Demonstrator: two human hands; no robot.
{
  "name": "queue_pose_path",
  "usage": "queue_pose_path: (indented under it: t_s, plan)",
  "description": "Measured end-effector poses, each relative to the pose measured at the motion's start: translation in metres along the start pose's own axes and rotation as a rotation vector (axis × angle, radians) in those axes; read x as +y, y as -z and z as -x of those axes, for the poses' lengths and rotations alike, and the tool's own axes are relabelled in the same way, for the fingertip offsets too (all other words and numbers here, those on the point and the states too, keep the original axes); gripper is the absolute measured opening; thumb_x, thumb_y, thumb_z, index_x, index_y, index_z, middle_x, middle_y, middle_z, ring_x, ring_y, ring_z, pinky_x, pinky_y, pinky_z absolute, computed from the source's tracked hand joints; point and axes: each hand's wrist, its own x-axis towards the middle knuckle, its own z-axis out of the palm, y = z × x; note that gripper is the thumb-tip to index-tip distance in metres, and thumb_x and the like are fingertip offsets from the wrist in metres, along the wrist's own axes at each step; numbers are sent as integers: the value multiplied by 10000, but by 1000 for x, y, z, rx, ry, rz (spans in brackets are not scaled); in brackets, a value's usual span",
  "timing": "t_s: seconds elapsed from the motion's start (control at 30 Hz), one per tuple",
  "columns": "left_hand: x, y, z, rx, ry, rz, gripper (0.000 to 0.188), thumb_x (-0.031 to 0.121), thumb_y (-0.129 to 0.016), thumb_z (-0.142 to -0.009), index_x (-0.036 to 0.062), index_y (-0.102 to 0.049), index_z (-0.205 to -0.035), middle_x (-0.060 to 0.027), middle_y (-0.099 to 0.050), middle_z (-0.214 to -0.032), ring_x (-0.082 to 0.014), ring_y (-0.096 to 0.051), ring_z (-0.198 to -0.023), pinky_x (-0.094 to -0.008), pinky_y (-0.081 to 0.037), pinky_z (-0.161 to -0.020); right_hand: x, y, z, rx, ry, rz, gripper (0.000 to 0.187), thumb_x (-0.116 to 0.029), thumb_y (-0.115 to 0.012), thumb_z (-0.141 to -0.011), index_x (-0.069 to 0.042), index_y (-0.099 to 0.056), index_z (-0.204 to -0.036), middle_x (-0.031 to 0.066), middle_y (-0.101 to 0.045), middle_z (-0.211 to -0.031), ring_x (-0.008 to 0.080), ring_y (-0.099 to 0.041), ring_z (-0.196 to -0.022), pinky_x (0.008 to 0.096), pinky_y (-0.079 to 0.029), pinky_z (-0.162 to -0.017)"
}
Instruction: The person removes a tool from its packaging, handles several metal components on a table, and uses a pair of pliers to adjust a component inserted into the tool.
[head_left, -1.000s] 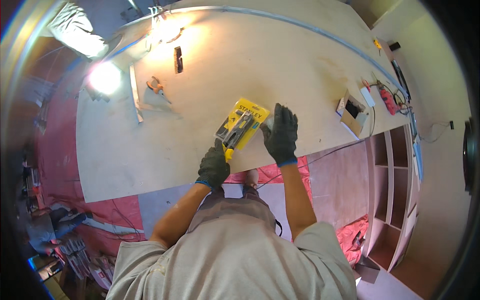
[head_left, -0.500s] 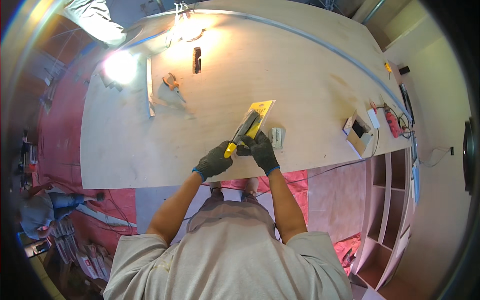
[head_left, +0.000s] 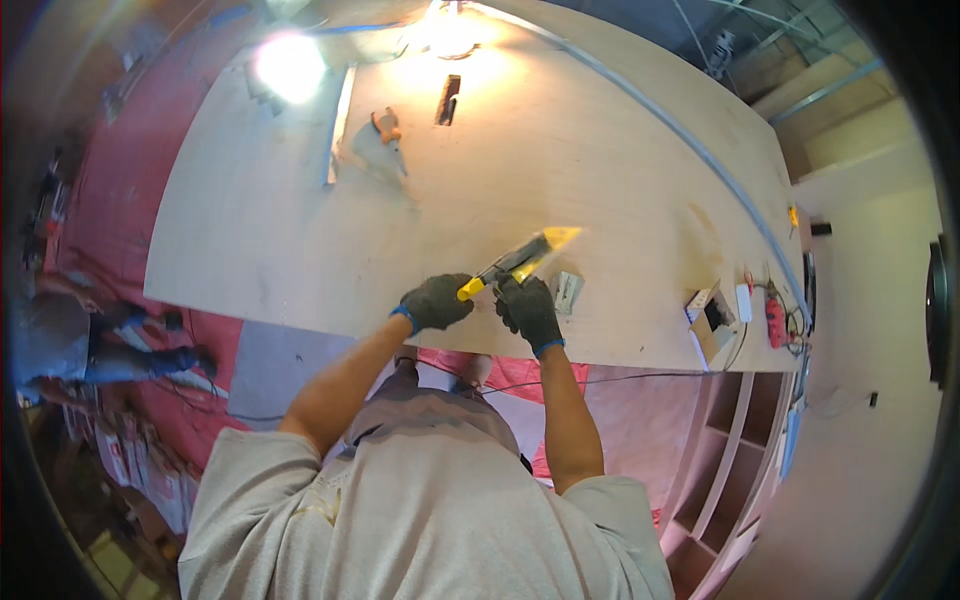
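Both my hands wear dark gloves with blue cuffs and meet over the near part of the pale board table. Between them is a yellow-backed packaged tool, with a dark grey body and a yellow end. My left hand is closed at that yellow end. The fingers of my right hand pinch the package's lower right edge. The far end of the pack points up and to the right, slightly blurred. A small grey-white block lies on the board just right of my right hand.
Orange-handled pliers lie beyond my hands, near a rectangular cutout and a bright lamp. At the right are an open box and a red power tool. Another person is at the far left.
The packaged tool has swung from steep to a flatter slant, its far end now further right. Both hands keep hold of it. The whole view has shifted and turned.
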Motion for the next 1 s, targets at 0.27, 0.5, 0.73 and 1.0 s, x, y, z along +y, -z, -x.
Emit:
queue_pose_path:
  t_s: [0.27,0.5,0.73,1.0]
  plan:
    - [-91,-73,-2,194,-63,-195,515,225,-644,-790,91,-565,-1280,-207,-666,-1126,-394,-658,-1000,-502,-507,-863,98,-29,8,-151,303,237,186,-235,-582,-967,-74,-624,-1049,43,-541,-568,161,-514,-436,320,-421,-415]
    - [-82,-59,32,681,-189,-315,309,182,-653,-752,69,-627,-1039,-162,-675,-855,-364,-675,-827,-481,-523,-733,53,29,67,691,441,794,525,-432,-598,-956,34,-600,-1200,208,-697,-1015,358,-680,-937,435,-565,-779]
    - [-109,-35,1,681,-212,-326,173,210,-573,-835,119,-648,-962,-162,-658,-833,-341,-666,-773,-508,-517,-698,139,94,-65,633,317,1426,586,-526,-485,-971,37,-612,-1070,199,-596,-1211,316,-614,-997,465,-509,-882]
    - [-121,-7,42,471,-152,-569,795,501,-789,-708,126,-493,-1344,-155,-616,-1040,-343,-614,-979,-486,-482,-812,49,41,-25,522,168,967,731,-268,-688,-715,15,-433,-1340,249,-624,-1127,410,-596,-1065,470,-483,-958]
